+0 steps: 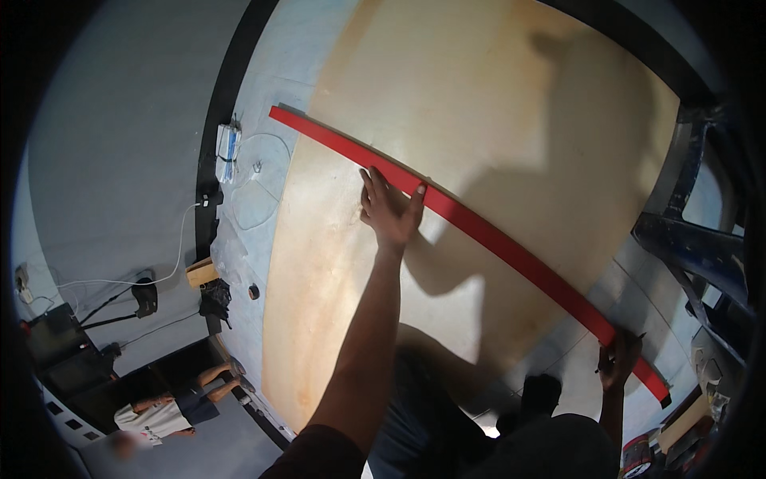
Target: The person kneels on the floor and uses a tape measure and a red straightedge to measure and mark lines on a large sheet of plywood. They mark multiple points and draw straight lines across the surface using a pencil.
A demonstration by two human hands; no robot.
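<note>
A long red straightedge bar point(495, 234) lies slantwise across a large pale plywood sheet point(447, 88), its ends reaching past the sheet. My left hand point(391, 215) rests against the bar's near edge, left of its middle, with fingers spread and the thumb tip on the red face. Close to the bar's right end, my right hand point(618, 361) has its fingers bent around the bar. Something thin and dark sticks out by those fingers, too small to name. My shadow falls over the right part of the sheet.
Blue-black plastic chair point(702, 247) at the right. Along the left wall lie a bundle of papers point(228, 152), a thin wire point(279, 180), a cardboard piece point(203, 272), a black bag point(215, 300) and a tape measure point(254, 292). Another person point(171, 411) is at the lower left.
</note>
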